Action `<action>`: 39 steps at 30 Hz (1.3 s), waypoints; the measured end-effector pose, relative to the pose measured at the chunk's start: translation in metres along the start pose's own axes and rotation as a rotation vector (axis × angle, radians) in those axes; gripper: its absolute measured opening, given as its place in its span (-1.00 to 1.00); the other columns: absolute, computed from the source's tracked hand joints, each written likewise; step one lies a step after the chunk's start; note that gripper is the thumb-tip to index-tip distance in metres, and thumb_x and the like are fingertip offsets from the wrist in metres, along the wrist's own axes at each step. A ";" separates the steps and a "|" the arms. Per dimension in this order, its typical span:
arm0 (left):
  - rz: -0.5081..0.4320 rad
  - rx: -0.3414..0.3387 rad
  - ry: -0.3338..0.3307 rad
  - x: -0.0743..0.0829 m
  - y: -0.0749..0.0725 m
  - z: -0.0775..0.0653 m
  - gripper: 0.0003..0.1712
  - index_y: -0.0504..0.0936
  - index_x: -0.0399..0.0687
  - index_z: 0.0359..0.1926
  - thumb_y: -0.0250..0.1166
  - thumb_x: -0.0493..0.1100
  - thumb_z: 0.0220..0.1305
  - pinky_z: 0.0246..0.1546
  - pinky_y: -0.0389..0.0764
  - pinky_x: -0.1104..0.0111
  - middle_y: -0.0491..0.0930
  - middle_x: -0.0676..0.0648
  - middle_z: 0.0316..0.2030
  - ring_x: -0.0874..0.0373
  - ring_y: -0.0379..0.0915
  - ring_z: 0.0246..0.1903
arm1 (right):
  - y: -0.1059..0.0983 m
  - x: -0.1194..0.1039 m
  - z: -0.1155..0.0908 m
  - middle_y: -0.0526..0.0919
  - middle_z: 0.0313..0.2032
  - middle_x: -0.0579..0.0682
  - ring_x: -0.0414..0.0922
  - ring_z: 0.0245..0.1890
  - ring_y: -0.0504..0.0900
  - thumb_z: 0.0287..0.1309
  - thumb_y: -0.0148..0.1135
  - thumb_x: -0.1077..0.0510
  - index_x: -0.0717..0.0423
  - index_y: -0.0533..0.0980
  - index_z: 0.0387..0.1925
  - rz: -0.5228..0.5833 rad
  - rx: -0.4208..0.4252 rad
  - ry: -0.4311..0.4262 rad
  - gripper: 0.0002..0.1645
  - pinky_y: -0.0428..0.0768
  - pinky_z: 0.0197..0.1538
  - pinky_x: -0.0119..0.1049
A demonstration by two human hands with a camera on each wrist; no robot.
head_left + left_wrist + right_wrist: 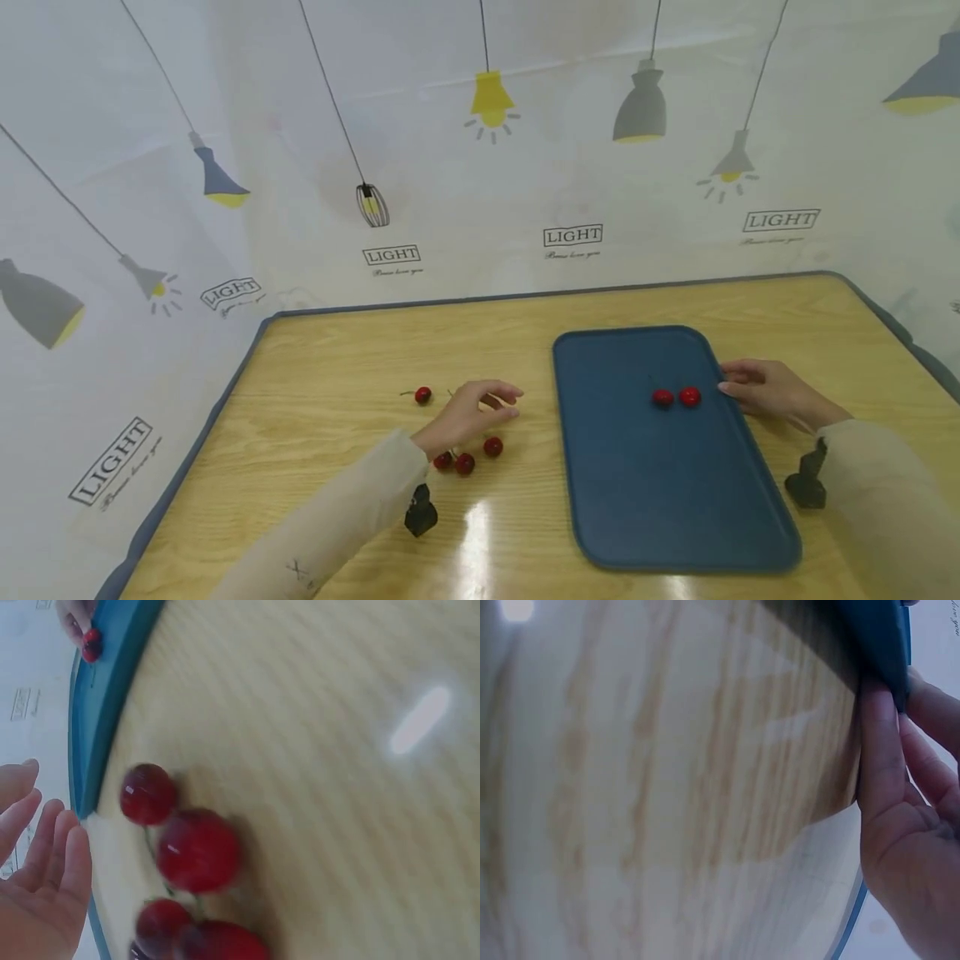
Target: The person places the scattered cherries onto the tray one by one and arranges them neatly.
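A blue tray [660, 483] lies on the table, two red cherries on it: one cherry [662, 398] just left of the other cherry [690, 396]. My right hand [776, 392] pinches the tray's right rim, seen close up in the right wrist view as fingers [881, 750] at the tray edge [881, 645]. To the left of the tray, my left hand [476, 408] hovers over loose cherries with bent, parted fingers and nothing between them. Below it are a cherry [492, 447] and two more close together, including a front cherry [465, 464]. Another cherry [423, 395] lies left of this hand.
The wooden table [337, 358] has a dark blue edge [420, 303]. A white sheet [450, 183] printed with lamps and the word LIGHT rises behind it and on the left side. Each wrist carries a small black device [422, 510].
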State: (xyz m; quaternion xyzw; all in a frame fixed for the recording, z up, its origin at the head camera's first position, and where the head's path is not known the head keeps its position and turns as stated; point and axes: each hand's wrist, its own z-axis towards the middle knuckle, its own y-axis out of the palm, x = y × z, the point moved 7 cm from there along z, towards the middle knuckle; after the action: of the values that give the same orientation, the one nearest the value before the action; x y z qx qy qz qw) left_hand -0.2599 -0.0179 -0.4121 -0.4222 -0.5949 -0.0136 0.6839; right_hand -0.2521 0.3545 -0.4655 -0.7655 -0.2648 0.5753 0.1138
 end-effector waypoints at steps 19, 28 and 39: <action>0.119 0.055 0.048 -0.030 -0.010 -0.030 -0.72 0.55 -0.19 -0.09 0.19 -0.36 0.12 -0.13 0.43 0.22 0.52 -0.08 -0.12 0.05 0.41 -0.14 | 0.002 -0.004 -0.002 0.37 -0.04 0.34 -0.17 -0.17 0.52 0.20 0.06 0.08 0.53 0.03 0.20 0.025 -0.022 -0.012 -0.24 0.52 -0.16 -0.29; 0.110 0.045 0.026 -0.040 -0.004 -0.032 -0.73 0.57 -0.15 -0.13 0.20 -0.38 0.10 0.00 0.35 0.18 0.54 -0.08 -0.12 0.05 0.38 -0.03 | 0.002 -0.001 -0.001 0.37 -0.04 0.34 -0.18 -0.17 0.52 0.20 0.06 0.06 0.53 0.02 0.20 0.025 -0.025 -0.021 -0.23 0.52 -0.16 -0.29; 0.133 0.086 -0.018 -0.047 -0.004 -0.030 -0.76 0.61 -0.13 -0.17 0.23 -0.35 0.09 -0.05 0.38 0.21 0.57 -0.05 -0.18 0.07 0.41 -0.08 | 0.001 -0.001 -0.003 0.36 -0.03 0.34 -0.20 -0.18 0.52 0.16 0.09 0.03 0.52 0.03 0.20 0.046 -0.025 -0.021 -0.19 0.52 -0.16 -0.28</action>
State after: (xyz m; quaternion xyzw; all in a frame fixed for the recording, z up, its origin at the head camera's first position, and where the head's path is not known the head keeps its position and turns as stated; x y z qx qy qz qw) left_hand -0.2515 -0.0614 -0.4470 -0.4313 -0.5718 0.0613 0.6952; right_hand -0.2496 0.3534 -0.4639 -0.7666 -0.2556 0.5825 0.0883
